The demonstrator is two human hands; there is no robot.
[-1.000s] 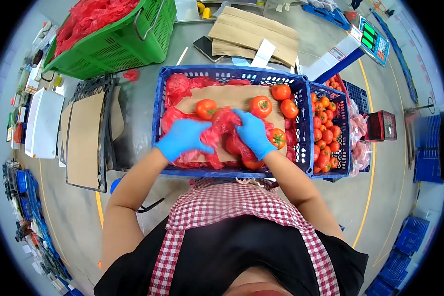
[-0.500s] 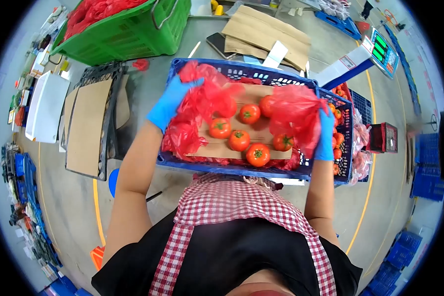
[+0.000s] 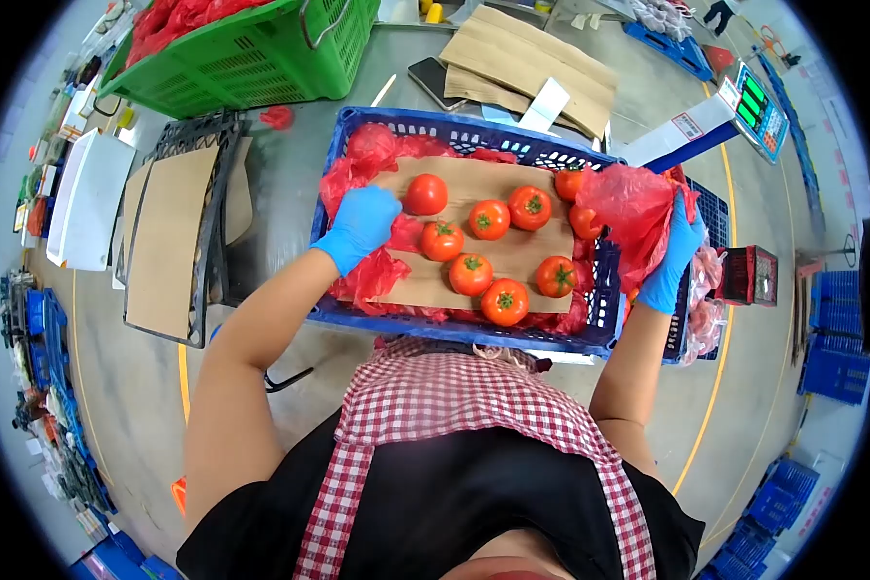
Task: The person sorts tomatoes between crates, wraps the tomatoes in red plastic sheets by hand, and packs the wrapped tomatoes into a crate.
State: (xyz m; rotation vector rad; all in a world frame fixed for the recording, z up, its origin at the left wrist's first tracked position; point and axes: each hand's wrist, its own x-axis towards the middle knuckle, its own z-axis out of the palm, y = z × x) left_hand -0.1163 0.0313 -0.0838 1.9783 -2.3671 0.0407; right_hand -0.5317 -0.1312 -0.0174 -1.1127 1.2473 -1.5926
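The right hand (image 3: 675,253) is gripping a red plastic bag (image 3: 633,208) over the right end of the blue crate (image 3: 474,336), its fingers clamped on the bunched film. The left hand (image 3: 362,227) is hovering over or resting on the crumpled red plastic (image 3: 382,282) along the crate's left side; its fingers are curling together, but whether they are pinching any film I cannot tell. The bag is looking thin, light and limp, likely slippery and easily torn, so a gathered fold is offering a surer hold than a single layer. The tomatoes (image 3: 505,303) are sitting on a cardboard sheet (image 3: 406,288) inside the crate, apart or nearly touching; they are appearing smooth, firm-skinned yet bruisable, and probably rolling easily, so cupping each one around its sides is suiting them better than squeezing or pulling at the green calyx.
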